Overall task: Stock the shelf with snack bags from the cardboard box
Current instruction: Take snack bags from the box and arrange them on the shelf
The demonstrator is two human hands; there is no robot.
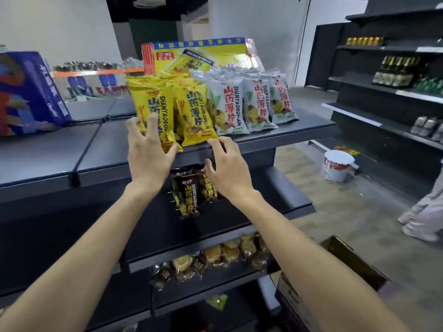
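Left hand (pixel 148 152) rests spread fingers against yellow snack bags (pixel 194 111) standing on the top shelf (pixel 287 131) — white bags (pixel 242 104) alongside; right hand (pixel 227 171), fingers loosely apart and holding nothing, at the shelf's lip; cardboard box (pixel 354 262) on the floor, lower right.

We see a dark grey top shelf (pixel 287 130) carrying yellow snack bags (pixel 191 111) upright at its front edge, with rows of white snack bags (pixel 230 109) just beside them on the right. A yellow carton (pixel 199 56) stands behind both. A blue box (pixel 28 92) sits at the far left. Wrapped pastries (pixel 215 257) lie on a lower shelf (pixel 239 279).
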